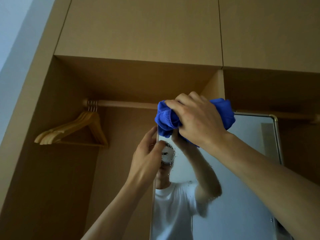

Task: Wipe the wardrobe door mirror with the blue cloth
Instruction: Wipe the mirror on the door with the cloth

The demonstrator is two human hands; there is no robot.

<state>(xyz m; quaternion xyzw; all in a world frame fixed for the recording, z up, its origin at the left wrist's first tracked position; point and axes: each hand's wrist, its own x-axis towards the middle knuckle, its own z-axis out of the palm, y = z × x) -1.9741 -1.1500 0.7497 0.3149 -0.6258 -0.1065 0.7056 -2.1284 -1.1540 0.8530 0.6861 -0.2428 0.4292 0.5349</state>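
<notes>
right hand [195, 118]: clenched round the bunched blue cloth [166, 118], knuckles toward the camera, pressing the wad on the glass at the top left corner.
left hand [147, 156]: just below and left of the right hand, fingers and thumb pinching the left edge of the mirror [242, 170], steadying the door.
blue cloth: balled up, most of it inside the right fist, loose folds spilling out on both sides. It touches the glass and overlaps the top edge.
mirror: starts under the right hand and runs down and right, well past both wrists. Its gold frame corner [275, 118] is far right of the cloth.
droplets [170, 148]: wet specks on the glass, just under the cloth and beside the left thumb.
step: wiping the top strip, judged early, since most of the glass looks untouched.
how to do well: flatten the wad for more contact, hold the edge firmly so the door can't swing, and sweep across then down through the droplets with overlapping passes.
risk: a tight ball may smear rather than lift the wet.
beyond hands: wooden hangers [72, 130] on the rail [124, 103], far left of the left hand.
</notes>
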